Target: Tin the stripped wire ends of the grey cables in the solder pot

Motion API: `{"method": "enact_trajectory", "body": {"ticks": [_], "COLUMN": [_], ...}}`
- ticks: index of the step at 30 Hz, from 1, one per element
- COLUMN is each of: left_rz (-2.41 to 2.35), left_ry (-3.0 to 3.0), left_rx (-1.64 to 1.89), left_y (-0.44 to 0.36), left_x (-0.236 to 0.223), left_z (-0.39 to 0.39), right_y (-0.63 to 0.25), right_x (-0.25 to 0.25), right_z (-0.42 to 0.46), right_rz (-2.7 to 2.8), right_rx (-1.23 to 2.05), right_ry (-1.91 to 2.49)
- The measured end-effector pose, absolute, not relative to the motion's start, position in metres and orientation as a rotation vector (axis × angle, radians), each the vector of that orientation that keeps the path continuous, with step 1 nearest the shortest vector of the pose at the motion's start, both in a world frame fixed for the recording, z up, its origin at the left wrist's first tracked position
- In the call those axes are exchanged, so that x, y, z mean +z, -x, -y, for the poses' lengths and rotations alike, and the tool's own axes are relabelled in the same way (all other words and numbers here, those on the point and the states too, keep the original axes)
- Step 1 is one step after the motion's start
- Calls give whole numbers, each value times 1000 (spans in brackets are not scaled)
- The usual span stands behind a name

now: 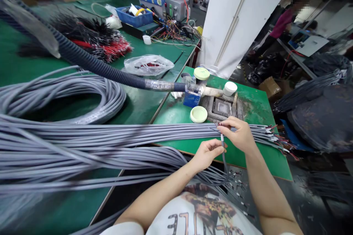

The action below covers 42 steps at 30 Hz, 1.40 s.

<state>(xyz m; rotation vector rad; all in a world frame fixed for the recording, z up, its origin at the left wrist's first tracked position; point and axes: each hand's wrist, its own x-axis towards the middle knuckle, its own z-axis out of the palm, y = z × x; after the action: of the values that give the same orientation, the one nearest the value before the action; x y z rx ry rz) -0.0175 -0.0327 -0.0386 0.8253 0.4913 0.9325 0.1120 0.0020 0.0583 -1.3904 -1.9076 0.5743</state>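
Note:
My left hand (208, 154) is closed around a grey cable (224, 161), just below the white band near its end. The cable's end points up, and its lower part curves down and to the left. Above it, my right hand (238, 132) pinches the thin stripped wires (216, 123) at the cable's tip. Which wires sit between those fingertips is too small to make out. Behind both hands lies a bundle of grey cables (165, 131), running across the bench to stripped ends (275, 137) at the right. A square metal pot (222, 107) stands just beyond my right hand.
Round the pot are a pale green lid (198, 114), a white jar (230, 88) and a blue box (192, 97). A ribbed hose (110, 71) crosses from the upper left. Coiled grey cable (110, 99) lies left. A person (284, 22) stands at the far right.

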Motion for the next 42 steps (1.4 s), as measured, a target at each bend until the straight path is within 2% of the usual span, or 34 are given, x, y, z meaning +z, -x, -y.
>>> {"method": "enact_trajectory", "body": {"ticks": [11, 23, 30, 42], "left_rz": [-470, -332, -339, -344], "left_ry": [-597, -357, -384, -315], "left_rx": [986, 935, 924, 1000], "left_y": [30, 42, 50, 64], "left_x": [-40, -27, -15, -6], "left_z": [30, 24, 24, 14], "right_y": [-120, -129, -121, -107], "right_x": [38, 22, 16, 33], "right_z": [-4, -4, -11, -1], "right_rz": [1703, 2359, 2363, 2431], "right_rx": [599, 167, -37, 73], "right_ry": [1312, 874, 798, 741]}}
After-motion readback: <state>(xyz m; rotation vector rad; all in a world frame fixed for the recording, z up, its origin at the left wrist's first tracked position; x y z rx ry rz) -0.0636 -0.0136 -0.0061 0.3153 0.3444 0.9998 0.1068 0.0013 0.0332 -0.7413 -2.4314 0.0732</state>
